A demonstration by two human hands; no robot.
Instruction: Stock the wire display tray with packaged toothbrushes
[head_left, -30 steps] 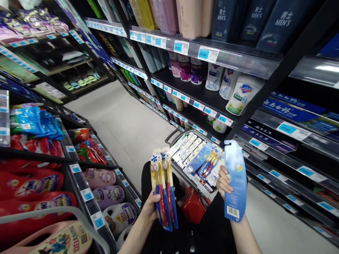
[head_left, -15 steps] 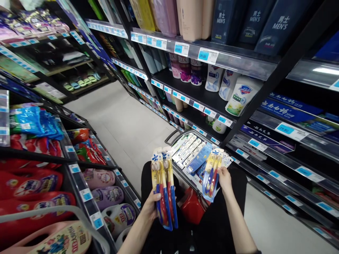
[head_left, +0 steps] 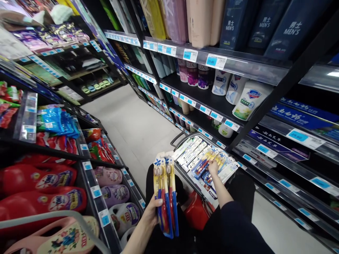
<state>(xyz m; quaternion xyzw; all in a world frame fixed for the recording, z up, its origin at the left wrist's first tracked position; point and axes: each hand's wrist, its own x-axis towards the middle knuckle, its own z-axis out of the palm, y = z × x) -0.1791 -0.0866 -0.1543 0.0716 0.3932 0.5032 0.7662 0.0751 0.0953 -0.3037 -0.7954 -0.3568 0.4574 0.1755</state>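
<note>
Gripping overlapping toothbrush packs (head_left: 164, 197), nearly upright, in the left hand (head_left: 153, 211). Touching similar packs (head_left: 201, 166) with the right hand (head_left: 213, 169), inside a black-rimmed basket (head_left: 192, 185) ahead; impossible to tell whether closed around one. Beyond both hands, bottles (head_left: 249, 100) on shelves (head_left: 243, 67). Could snag or push neighbouring packs askew, because of crowded overlap.
</note>
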